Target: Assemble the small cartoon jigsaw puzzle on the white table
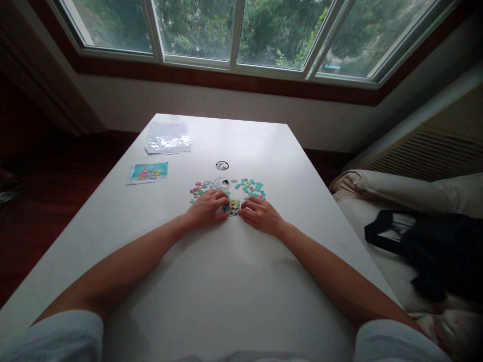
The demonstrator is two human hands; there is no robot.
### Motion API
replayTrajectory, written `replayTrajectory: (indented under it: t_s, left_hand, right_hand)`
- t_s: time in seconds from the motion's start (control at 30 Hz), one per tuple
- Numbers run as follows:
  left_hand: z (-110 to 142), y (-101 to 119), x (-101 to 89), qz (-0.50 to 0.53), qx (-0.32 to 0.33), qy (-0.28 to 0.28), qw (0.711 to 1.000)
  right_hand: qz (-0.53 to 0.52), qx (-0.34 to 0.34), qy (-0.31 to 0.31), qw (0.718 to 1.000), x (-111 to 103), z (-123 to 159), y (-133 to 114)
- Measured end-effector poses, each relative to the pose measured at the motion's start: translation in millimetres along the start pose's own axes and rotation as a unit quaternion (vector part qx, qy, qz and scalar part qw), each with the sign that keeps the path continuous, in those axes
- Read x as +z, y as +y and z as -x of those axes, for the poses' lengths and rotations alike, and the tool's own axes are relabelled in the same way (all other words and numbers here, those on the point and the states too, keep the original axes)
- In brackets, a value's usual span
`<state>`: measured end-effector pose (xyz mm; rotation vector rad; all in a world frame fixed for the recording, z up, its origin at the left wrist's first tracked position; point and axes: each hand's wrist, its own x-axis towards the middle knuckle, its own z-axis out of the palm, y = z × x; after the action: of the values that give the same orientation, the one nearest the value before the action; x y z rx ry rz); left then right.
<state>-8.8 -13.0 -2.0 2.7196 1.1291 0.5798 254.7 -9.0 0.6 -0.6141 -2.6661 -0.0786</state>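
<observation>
A small, partly assembled jigsaw puzzle with a yellow cartoon figure lies flat on the white table, between my two hands. My left hand is at its left edge, with fingers bent and closed on that side. At the right edge my right hand has its fingers curled together against the puzzle. Loose pink and green puzzle pieces are scattered beyond the left hand, and turquoise pieces lie beyond the right. The fingers hide part of the puzzle's sides.
A round silvery disc lies just past the puzzle, with a smaller round item behind it. To the left are a cartoon picture card and a clear plastic bag. Dark cloth lies on the seat at right.
</observation>
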Motion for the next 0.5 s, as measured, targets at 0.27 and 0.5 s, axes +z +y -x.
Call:
replayTrajectory:
  t_s: [0.27,0.5]
  left_hand:
    - [-0.3,0.2,1.9,-0.002,0.000,0.000,1.000]
    - [-0.5,0.5,2.8,0.005,-0.001,-0.001,1.000]
  right_hand:
    - [0.039,-0.031,-0.008,0.999,-4.8,-5.3,-10.4]
    - [-0.021,-0.003,-0.003,1.000,-1.9,-3.8,-8.6]
